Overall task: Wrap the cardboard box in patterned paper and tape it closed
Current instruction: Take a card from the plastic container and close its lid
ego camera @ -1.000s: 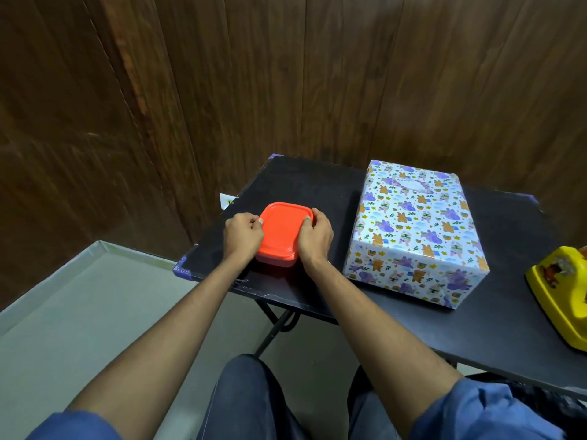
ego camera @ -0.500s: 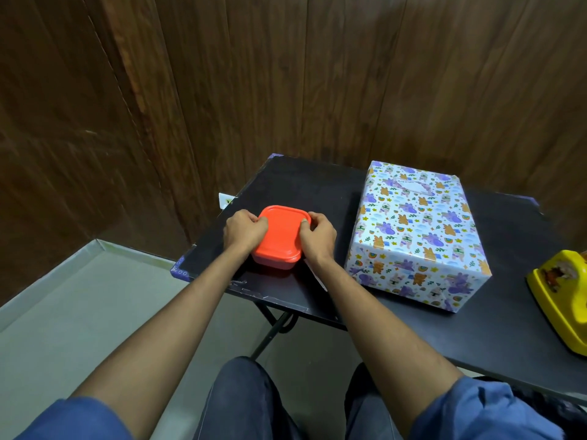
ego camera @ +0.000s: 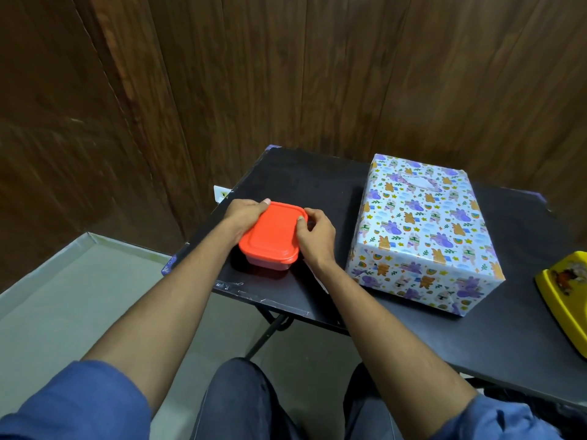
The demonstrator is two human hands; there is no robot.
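A small orange-lidded container [ego camera: 270, 238] on the black counter [ego camera: 317, 182] is held at its sides by the left hand [ego camera: 243, 214] and right hand [ego camera: 316, 231], fingers curled over the lid. The wrapped box [ego camera: 425, 230] is set right of the container; a yellow object [ego camera: 568, 293] lies farther right.

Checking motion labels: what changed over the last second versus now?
Both hands, left hand and right hand, keep gripping the small orange-lidded plastic container, fingers shifting slightly along its lid edges. The wrapped patterned-paper box, yellow plastic object and black table stayed put.
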